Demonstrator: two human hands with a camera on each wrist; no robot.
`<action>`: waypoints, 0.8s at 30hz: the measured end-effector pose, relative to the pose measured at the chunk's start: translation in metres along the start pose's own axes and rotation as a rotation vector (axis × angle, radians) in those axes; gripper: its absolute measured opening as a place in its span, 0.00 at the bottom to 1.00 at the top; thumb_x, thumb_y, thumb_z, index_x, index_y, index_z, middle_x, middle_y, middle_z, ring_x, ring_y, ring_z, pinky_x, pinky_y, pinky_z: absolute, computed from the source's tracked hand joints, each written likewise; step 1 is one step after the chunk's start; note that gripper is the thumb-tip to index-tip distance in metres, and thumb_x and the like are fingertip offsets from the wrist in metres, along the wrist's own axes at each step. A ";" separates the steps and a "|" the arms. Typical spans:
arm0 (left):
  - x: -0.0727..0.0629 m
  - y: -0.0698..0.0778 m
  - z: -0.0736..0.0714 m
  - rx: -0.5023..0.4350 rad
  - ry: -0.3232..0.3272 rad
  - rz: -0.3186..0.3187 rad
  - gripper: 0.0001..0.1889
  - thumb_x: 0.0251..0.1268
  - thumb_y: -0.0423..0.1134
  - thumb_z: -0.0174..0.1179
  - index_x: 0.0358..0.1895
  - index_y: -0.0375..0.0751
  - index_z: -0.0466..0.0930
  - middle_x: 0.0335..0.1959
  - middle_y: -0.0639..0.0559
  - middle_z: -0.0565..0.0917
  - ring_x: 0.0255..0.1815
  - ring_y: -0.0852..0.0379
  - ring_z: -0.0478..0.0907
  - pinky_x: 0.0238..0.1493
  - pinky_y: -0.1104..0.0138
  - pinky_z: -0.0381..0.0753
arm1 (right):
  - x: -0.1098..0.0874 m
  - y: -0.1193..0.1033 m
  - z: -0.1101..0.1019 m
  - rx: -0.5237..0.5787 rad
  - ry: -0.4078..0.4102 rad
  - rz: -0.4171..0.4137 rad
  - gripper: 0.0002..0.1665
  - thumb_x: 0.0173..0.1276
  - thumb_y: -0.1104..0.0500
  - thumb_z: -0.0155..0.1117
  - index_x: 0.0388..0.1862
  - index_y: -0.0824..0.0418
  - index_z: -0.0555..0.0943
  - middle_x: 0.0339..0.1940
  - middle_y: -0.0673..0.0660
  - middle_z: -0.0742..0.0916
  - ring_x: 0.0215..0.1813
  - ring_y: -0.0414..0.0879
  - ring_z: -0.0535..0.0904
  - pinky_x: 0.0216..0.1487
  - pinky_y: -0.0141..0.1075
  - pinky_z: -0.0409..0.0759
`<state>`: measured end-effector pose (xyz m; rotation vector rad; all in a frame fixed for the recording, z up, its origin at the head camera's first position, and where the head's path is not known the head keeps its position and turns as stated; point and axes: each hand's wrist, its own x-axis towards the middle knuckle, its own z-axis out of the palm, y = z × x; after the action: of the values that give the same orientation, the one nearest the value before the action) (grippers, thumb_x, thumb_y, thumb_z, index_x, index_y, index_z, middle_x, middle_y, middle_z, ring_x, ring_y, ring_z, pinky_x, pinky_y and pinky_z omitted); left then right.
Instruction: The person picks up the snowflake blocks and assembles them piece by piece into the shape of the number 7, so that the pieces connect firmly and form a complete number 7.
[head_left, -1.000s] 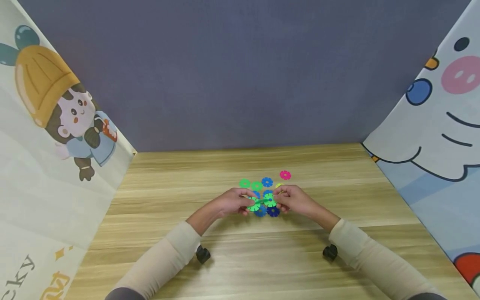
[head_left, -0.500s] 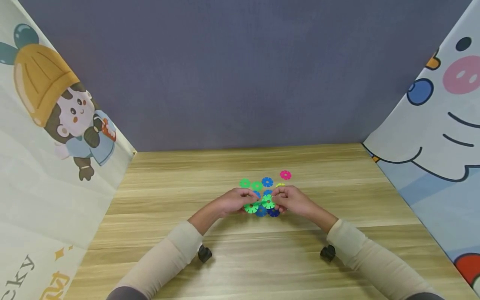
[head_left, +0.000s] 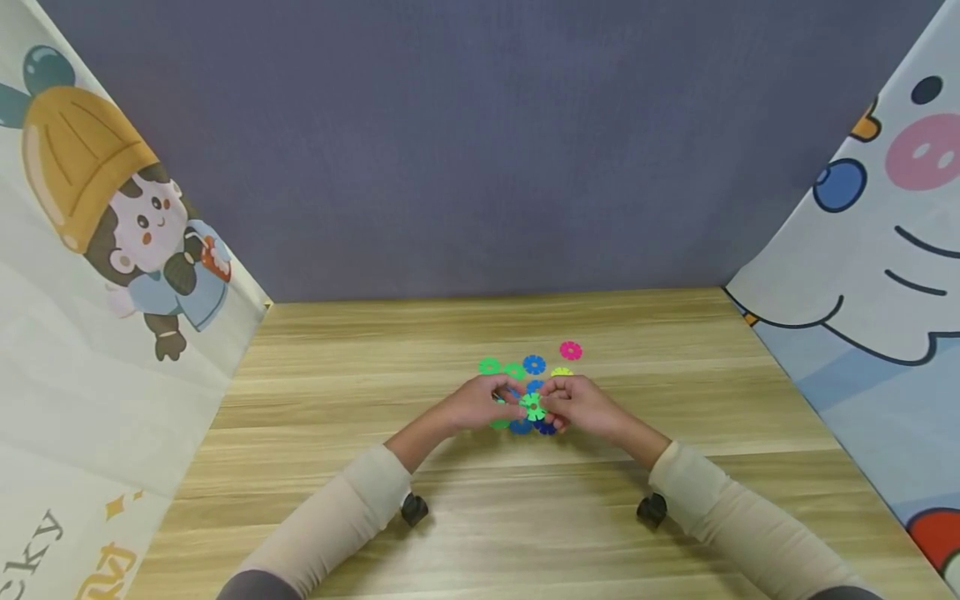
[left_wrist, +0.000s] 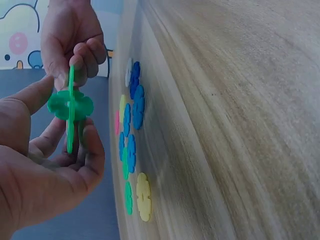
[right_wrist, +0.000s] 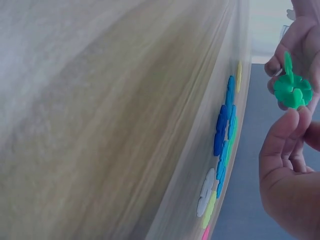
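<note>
In the head view, green slotted snowflake discs (head_left: 533,407) are held up between my hands, over the tabletop. At least two are interlocked crosswise: one green disc (left_wrist: 70,135) appears edge-on in the left wrist view, crossing another. My right hand (head_left: 585,406) pinches the joined discs between thumb and fingertip from the right. My left hand (head_left: 480,404) has its thumb and fingers curled about their other side; its exact contact is partly hidden. In the right wrist view the face of a green disc (right_wrist: 285,92) shows just above the right fingertips.
Several flat discs lie beneath and beyond the hands: a pink disc (head_left: 571,350), a blue disc (head_left: 534,364), a green disc (head_left: 489,366), a yellow disc (head_left: 562,372) and a dark blue disc (head_left: 545,427). Printed panels flank the wooden table (head_left: 360,358); a grey-blue panel (head_left: 480,150) stands behind.
The hands have drawn slightly closer together. My left thumb and fingers have shifted their hold, and the joined green discs have turned and moved a little left.
</note>
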<state>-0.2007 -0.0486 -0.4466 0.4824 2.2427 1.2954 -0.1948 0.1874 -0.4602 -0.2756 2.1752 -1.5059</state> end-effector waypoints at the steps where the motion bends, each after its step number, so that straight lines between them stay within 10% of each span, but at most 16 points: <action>1: 0.000 0.000 0.001 0.020 0.006 0.013 0.25 0.65 0.47 0.70 0.63 0.44 0.79 0.50 0.50 0.83 0.51 0.54 0.79 0.47 0.64 0.82 | 0.000 0.000 0.000 0.003 0.000 -0.002 0.13 0.78 0.62 0.56 0.52 0.72 0.77 0.26 0.51 0.85 0.29 0.41 0.80 0.34 0.33 0.86; 14: 0.001 0.002 0.015 0.282 0.156 0.144 0.28 0.57 0.46 0.76 0.61 0.44 0.82 0.44 0.52 0.84 0.39 0.60 0.78 0.39 0.70 0.80 | 0.003 0.001 0.004 0.071 -0.018 -0.002 0.16 0.79 0.62 0.56 0.55 0.74 0.74 0.28 0.54 0.87 0.29 0.40 0.83 0.36 0.34 0.88; 24: -0.002 -0.003 0.008 0.329 0.176 0.125 0.29 0.58 0.49 0.75 0.63 0.46 0.82 0.47 0.52 0.87 0.44 0.59 0.80 0.45 0.66 0.82 | 0.002 0.000 -0.006 -0.034 0.047 -0.023 0.15 0.79 0.61 0.55 0.55 0.71 0.77 0.32 0.63 0.86 0.30 0.44 0.82 0.35 0.40 0.87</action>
<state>-0.1945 -0.0454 -0.4516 0.6576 2.6280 1.0641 -0.1994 0.1911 -0.4593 -0.2794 2.2429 -1.5035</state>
